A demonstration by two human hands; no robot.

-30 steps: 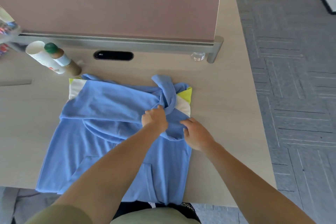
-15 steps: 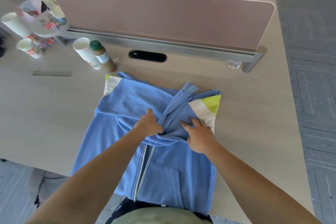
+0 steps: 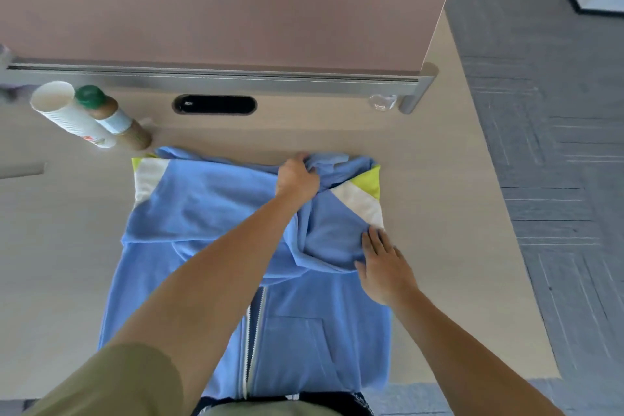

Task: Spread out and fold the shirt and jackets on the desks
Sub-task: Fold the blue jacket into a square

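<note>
Jacket (image 3: 209, 213) in light blue is spread zipper-side up on the desk (image 3: 439, 179), with its hem reaching the near edge. Its upper part is folded across the chest, so that white and yellow panels are shown at both far corners. A bunch of blue cloth at the far edge, right of the middle, is gripped by the left hand (image 3: 297, 179), with the fingers curled round it. The right hand (image 3: 385, 263) is laid flat, fingers straight, on the jacket's right side just below the white panel, where the folded layer is pressed down. The zipper (image 3: 253, 331) is seen running down the middle, with a pocket (image 3: 297, 348) to its right. A paper cup (image 3: 67, 115) and a green-capped bottle (image 3: 111, 118) are stood touching each other near the jacket's far left corner. A pink divider (image 3: 219, 10) is fixed along the desk's far side, with a dark cable slot (image 3: 214, 105) before it.
</note>
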